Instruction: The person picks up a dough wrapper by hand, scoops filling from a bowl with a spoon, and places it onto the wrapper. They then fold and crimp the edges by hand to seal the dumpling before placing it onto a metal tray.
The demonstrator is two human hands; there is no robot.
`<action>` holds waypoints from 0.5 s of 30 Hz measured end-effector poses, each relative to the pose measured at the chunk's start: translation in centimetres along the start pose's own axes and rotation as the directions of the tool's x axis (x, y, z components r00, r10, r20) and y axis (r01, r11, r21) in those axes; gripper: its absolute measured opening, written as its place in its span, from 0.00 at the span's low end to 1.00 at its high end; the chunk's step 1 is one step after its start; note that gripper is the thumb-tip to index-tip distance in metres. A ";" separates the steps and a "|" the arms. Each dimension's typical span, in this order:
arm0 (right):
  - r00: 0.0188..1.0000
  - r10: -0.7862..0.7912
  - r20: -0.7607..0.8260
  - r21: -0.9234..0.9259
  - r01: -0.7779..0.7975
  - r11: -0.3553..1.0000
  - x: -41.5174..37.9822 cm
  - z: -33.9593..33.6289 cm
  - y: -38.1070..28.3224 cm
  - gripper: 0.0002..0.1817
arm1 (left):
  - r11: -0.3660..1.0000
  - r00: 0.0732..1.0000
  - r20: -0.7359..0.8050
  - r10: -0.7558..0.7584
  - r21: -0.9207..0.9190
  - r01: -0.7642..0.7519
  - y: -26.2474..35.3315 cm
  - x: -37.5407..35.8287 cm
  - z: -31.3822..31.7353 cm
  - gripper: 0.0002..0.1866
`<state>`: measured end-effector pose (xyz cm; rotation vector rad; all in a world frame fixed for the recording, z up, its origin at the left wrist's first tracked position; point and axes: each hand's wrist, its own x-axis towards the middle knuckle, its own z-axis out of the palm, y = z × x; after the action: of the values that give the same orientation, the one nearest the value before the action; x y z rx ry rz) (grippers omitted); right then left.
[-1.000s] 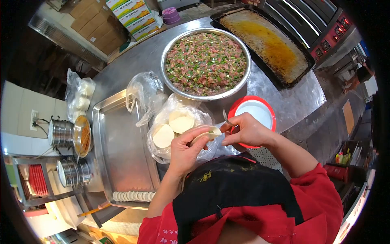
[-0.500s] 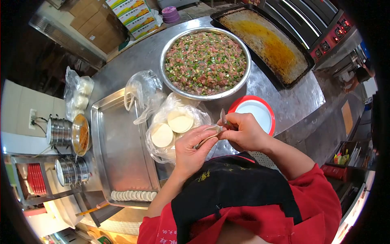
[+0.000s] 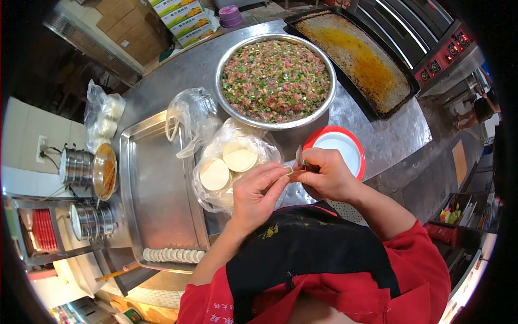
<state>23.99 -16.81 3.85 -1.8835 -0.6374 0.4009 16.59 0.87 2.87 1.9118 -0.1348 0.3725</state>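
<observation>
My left hand is closed around a small folded dough wrapper, mostly hidden by the fingers. My right hand pinches the wrapper's edge and also holds a metal utensil pointing up. Round white wrappers lie in two stacks in an open plastic bag left of my hands. Beyond them is a steel bowl full of minced meat with chopped greens. A red-rimmed white bowl stands just behind my right hand. A row of finished dumplings lines the near end of a steel tray.
An oily black baking tray lies at the back right, beside an oven. Bagged white items, a bowl with orange filling and steel containers are at the left. A person's arm shows at the far right.
The fingers of my left hand have closed further over the wrapper, which shows less now. The utensil in my right hand has shifted slightly. The view has moved a little.
</observation>
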 end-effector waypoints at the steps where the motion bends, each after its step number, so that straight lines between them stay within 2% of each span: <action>1: 1.000 -0.001 0.001 -0.002 0.001 1.000 0.0 -0.1 -0.1 0.11 | 1.000 0.999 0.041 -0.006 -0.018 0.007 0.0 0.0 0.0 0.09; 4: 0.998 0.060 0.032 0.004 -0.060 0.998 0.0 -0.1 -0.1 0.12 | 1.000 0.996 0.085 0.021 -0.011 -0.020 0.1 0.2 -0.1 0.09; 6: 0.995 -0.103 -0.010 -0.045 0.102 0.994 -0.1 0.1 0.5 0.11 | 1.000 0.996 0.092 0.016 -0.017 -0.015 0.4 0.3 -0.1 0.09; 7: 0.995 -0.104 -0.009 -0.046 0.103 0.994 -0.1 0.0 0.5 0.11 | 1.000 0.995 0.098 0.010 -0.023 -0.007 0.5 0.4 -0.1 0.08; 9: 0.984 -0.180 -0.002 -0.169 0.177 0.970 -0.2 -0.2 0.4 0.11 | 0.999 0.997 0.082 0.009 -0.039 -0.006 0.8 0.5 -0.2 0.08; 11: 0.983 -0.181 -0.018 -0.138 0.177 0.974 -0.2 -0.3 -0.1 0.10 | 0.999 0.998 0.067 0.008 -0.054 -0.005 0.5 0.3 -0.2 0.08; 13: 0.983 -0.182 -0.035 -0.108 0.177 0.978 -0.1 -0.3 -0.2 0.10 | 0.987 0.990 -0.003 -0.140 -0.081 0.139 -0.2 -0.2 -0.1 0.08; 15: 0.967 -0.255 -0.013 -0.097 0.252 0.963 0.2 -0.4 0.0 0.09 | 0.992 0.994 0.005 -0.112 -0.061 0.112 -0.1 -0.2 -0.2 0.07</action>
<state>24.32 -17.00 4.01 -1.8633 -0.8818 0.1824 16.41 1.11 2.82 1.8500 -0.0390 0.2880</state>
